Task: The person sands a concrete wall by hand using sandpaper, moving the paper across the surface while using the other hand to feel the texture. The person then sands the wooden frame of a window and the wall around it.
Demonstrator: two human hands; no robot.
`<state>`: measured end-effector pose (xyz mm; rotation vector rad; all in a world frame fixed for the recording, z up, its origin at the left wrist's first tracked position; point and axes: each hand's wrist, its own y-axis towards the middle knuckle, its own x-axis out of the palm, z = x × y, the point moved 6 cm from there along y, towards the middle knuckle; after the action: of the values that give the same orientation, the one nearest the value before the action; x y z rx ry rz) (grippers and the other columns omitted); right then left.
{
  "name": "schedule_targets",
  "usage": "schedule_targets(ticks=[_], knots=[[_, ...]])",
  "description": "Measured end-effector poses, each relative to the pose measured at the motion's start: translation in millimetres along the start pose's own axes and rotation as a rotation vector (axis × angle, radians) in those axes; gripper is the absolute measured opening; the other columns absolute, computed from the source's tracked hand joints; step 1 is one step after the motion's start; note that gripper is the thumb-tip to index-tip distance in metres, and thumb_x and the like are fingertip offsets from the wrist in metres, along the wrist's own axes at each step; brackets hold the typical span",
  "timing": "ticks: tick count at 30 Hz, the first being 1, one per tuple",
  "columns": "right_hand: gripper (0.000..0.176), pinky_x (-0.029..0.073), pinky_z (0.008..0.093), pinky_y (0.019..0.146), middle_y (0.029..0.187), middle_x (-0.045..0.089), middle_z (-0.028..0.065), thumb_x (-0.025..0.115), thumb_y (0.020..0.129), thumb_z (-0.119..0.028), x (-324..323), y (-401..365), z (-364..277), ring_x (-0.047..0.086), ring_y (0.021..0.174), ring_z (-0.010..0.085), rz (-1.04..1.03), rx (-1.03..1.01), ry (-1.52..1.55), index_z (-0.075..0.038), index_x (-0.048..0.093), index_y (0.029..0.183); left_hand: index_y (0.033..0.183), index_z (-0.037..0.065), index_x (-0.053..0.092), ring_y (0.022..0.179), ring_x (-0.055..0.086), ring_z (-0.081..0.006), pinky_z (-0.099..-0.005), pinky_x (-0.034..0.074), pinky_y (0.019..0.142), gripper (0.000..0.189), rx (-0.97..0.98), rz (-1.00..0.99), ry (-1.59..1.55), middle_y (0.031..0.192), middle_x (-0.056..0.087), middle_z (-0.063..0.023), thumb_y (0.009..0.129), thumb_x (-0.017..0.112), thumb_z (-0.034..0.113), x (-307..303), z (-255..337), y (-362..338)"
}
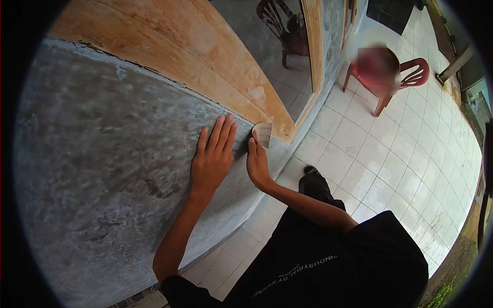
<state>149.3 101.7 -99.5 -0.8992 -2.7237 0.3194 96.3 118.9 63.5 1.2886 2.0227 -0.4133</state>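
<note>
A person's right hand grips a curved piece of sandpaper, its printed back showing, at the lower edge of a wooden frame, near the corner; the left hand, fingers stretched and grip loose, lies flat against a grey wall just beside it, fingertips close under the wood. Beyond the frame's glass, a red chair, partly blurred, stands on white tiles, well apart from both hands.
</note>
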Motion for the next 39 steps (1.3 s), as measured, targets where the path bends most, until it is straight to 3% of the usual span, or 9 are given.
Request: schedule_targets(ticks=[4,6,10,15,20,25,29,32,39], knots=[[0.054,0.029,0.0361,0.112,0.148,0.037,0.0264,0.027,0.105,-0.032,-3.4,21.5,21.4,0.037,0.137,0.0375,-0.018,0.066,0.069,0.004,0.034,0.146,0.144,0.015,0.046,0.142,0.032,-0.0168,-0.0426,0.018,0.119,0.057,0.016,-0.042,-0.003,0.154,0.037,-0.001,0.088,0.056,0.025,4.8,6.5,13.1],[0.054,0.029,0.0356,0.112,0.147,0.038,0.0263,0.027,0.105,-0.032,-5.8,29.4,50.2,0.037,0.137,0.0372,-0.039,0.334,0.086,0.004,0.033,0.145,0.144,0.015,0.045,0.143,0.031,-0.0166,-0.0424,0.018,0.119,0.057,0.027,-0.044,-0.007,0.154,0.036,-0.0012,0.088,0.056,0.026,9.9,14.2,12.9],[0.055,0.028,0.0348,0.113,0.146,0.04,0.0257,0.027,0.105,-0.032,0.8,7.1,30.8,0.038,0.137,0.0362,-0.129,0.181,0.167,0.007,0.036,0.143,0.145,0.014,0.044,0.143,0.03,-0.0161,-0.0421,0.018,0.119,0.058,0.046,-0.103,-0.042,0.155,0.034,-0.001,0.089,0.055,0.027,21.9,23.4,16.6],[0.053,0.031,0.0363,0.11,0.142,0.044,0.0281,0.027,0.105,-0.032,-12.4,43.7,71.5,0.039,0.135,0.0398,-0.031,0.412,0.117,0.003,0.038,0.143,0.146,0.015,0.042,0.144,0.028,-0.0159,-0.0413,0.018,0.119,0.06,0.081,-0.155,-0.003,0.156,0.032,-0.0006,0.088,0.056,0.028,29.2,32.3,12.8],[0.053,0.035,0.0362,0.106,0.138,0.049,0.0263,0.028,0.105,-0.033,-2.5,33.5,73.0,0.045,0.128,0.0419,-0.013,0.333,0.131,0.003,0.04,0.142,0.147,0.016,0.041,0.144,0.027,-0.0157,-0.0408,0.017,0.119,0.061,0.086,-0.204,-0.01,0.157,0.031,-0.0003,0.088,0.056,0.029,35.3,37.1,13.8],[0.054,0.033,0.0392,0.108,0.14,0.047,0.0251,0.028,0.104,-0.035,-17.5,53.0,104.2,0.044,0.129,0.0416,0.055,0.491,0.025,0.001,0.04,0.143,0.146,0.016,0.041,0.145,0.026,-0.0152,-0.0413,0.015,0.119,0.062,0.097,-0.249,-0.076,0.157,0.03,-0.0003,0.088,0.056,0.029,47.7,49.0,12.0],[0.052,0.037,0.0412,0.104,0.136,0.051,0.0265,0.027,0.104,-0.035,-18.0,44.5,95.7,0.048,0.125,0.0423,0.029,0.491,-0.01,-0.003,0.044,0.141,0.146,0.016,0.042,0.145,0.026,-0.0151,-0.0411,0.014,0.119,0.062,0.116,-0.27,-0.046,0.157,0.03,-0.0004,0.087,0.056,0.029,51.5,53.3,14.6],[0.052,0.038,0.0429,0.102,0.131,0.054,0.0279,0.027,0.104,-0.037,-26.1,68.1,139.0,0.05,0.121,0.0441,0.001,0.59,-0.037,-0.004,0.044,0.141,0.146,0.016,0.042,0.145,0.026,-0.0148,-0.0409,0.013,0.119,0.062,0.126,-0.298,-0.063,0.157,0.03,-0.0001,0.087,0.055,0.029,55.7,57.6,14.6],[0.055,0.039,0.044,0.1,0.127,0.054,0.0323,0.027,0.104,-0.035,-22.0,56.1,110.1,0.052,0.116,0.0468,-0.044,0.49,-0.031,0.003,0.043,0.14,0.146,0.015,0.042,0.145,0.026,-0.0147,-0.0408,0.015,0.119,0.063,0.135,-0.325,-0.063,0.157,0.03,0.0,0.087,0.056,0.028,60.8,63.5,16.0]])
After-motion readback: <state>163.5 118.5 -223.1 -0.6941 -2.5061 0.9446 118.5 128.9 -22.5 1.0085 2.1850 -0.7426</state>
